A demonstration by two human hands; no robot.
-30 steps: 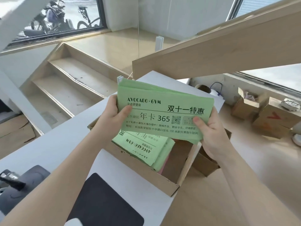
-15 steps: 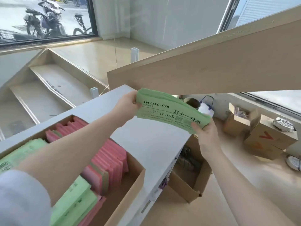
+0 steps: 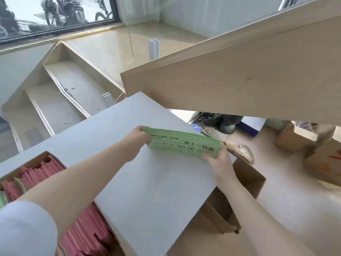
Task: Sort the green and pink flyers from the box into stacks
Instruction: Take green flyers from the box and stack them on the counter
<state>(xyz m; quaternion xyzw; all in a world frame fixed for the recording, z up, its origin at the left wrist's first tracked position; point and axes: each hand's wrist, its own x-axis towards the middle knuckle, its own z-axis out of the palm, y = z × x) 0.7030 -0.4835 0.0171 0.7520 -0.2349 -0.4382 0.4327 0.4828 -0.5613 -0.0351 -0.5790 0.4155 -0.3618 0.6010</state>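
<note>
- The bundle of green flyers point(image 3: 184, 144) was held over the far right corner of the white table point(image 3: 151, 182), tilted with its printed face toward the camera; whether its lower edge touched the tabletop could not be told.
- The left hand point(image 3: 137, 140) gripped the bundle's left short end; the right hand point(image 3: 218, 159) pinched its lower right corner, thumb on the printed face and fingers hidden behind.
- The bundle looked thin and light, a sheaf of soft paper that would likely sag or fan apart if held at one end only; smooth sheets probably slide over one another, so a hold at both short ends seemed the safest.
- The cardboard box point(image 3: 25, 163) sat at the near left of the table, packed mostly with pink flyers point(image 3: 42, 172) standing on edge; a few green edges showed at its far left.
- No finished stack lay on the table in view; the sorting was judged barely begun.
</note>
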